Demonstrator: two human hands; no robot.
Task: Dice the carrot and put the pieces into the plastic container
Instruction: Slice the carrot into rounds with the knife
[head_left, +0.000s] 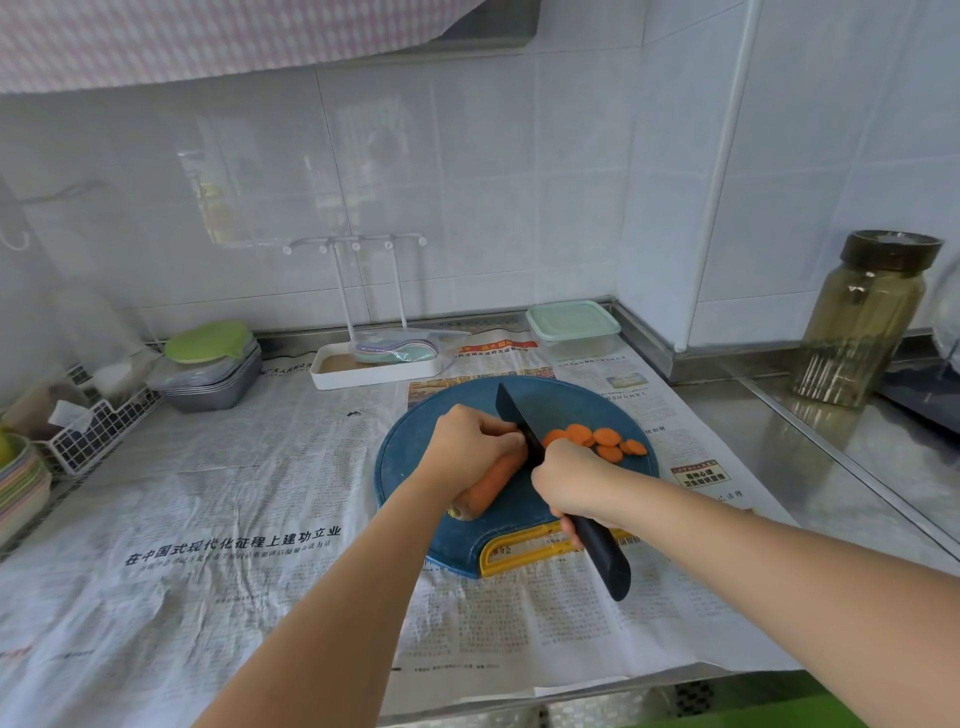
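Observation:
An orange carrot (491, 486) lies on a round blue cutting board (550, 400) with a yellow handle. My left hand (470, 447) grips the carrot near its cut end, fingers curled. My right hand (569, 483) holds the black handle of a black knife (511, 410), whose blade stands against the carrot right beside my left fingers. Several round carrot slices (605, 439) lie on the board to the right of the blade. The plastic container (574, 327), clear with a pale green lid on it, stands behind the board by the wall.
Newspaper (208, 519) covers the counter. A white rack tray (374, 364) sits behind the board, stacked grey trays with a green lid (208, 364) at the back left, a wire basket (98, 426) and bowls (21, 478) at far left. A glass jar (865, 322) stands right.

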